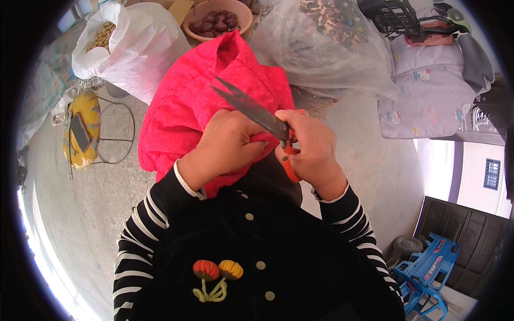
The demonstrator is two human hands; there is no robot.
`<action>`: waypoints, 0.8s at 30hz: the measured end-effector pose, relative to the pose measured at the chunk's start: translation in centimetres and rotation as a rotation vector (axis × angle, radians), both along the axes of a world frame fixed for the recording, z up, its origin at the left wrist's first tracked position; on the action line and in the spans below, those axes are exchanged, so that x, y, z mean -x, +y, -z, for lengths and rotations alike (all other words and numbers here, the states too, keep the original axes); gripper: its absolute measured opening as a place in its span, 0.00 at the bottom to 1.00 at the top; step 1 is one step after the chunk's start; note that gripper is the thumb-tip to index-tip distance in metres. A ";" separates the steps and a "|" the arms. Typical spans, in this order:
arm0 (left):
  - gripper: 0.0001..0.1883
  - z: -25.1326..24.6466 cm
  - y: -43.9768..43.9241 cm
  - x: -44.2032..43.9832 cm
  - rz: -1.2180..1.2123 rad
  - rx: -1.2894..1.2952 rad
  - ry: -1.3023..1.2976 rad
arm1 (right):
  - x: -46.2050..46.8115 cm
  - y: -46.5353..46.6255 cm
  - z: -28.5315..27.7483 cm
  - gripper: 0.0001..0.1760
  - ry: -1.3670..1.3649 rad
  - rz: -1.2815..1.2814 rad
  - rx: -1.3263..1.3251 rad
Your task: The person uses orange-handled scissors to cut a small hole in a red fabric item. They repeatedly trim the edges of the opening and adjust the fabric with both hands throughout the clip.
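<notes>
Bright pink-red fabric lies bunched over my lap, with a folded opening near its far end. My left hand grips an edge of it, pinching a fold between thumb and fingers. In my right hand is a pair of scissors with orange handles and dark metal blades. The blades are slightly parted and point up and to the left, passing above the fabric and the left hand's knuckles. Part of the handles is hidden by my right fingers.
Beyond the fabric stand a white sack of peanut-like pods and a pink basin of dark red, round produce. A clear plastic bag lies right of them. A yellow-cushioned stool is left; a scooter with a quilted cover and blue machine are right.
</notes>
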State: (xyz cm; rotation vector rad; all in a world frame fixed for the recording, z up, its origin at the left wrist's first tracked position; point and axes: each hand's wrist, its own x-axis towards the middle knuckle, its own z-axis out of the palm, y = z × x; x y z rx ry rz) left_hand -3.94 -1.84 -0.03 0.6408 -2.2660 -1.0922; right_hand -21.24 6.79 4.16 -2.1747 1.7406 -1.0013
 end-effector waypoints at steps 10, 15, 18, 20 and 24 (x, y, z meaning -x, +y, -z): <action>0.06 0.5 -0.6 0.1 0.047 -0.207 0.016 | 5.1 4.9 3.3 0.27 0.033 0.407 0.101; 0.07 0.1 -0.6 0.4 0.063 -0.129 -0.048 | 1.5 3.0 2.1 0.27 -0.150 0.269 0.130; 0.07 0.9 -0.6 0.7 0.034 -0.062 -0.012 | 0.0 1.5 1.4 0.28 -0.145 0.121 0.117; 0.08 0.1 0.0 0.5 -0.008 -0.121 -0.016 | -0.7 0.7 1.4 0.28 -0.130 0.070 0.106; 0.10 -0.2 0.2 0.7 -0.016 -0.127 0.032 | -0.9 0.1 1.9 0.26 -0.062 0.039 0.142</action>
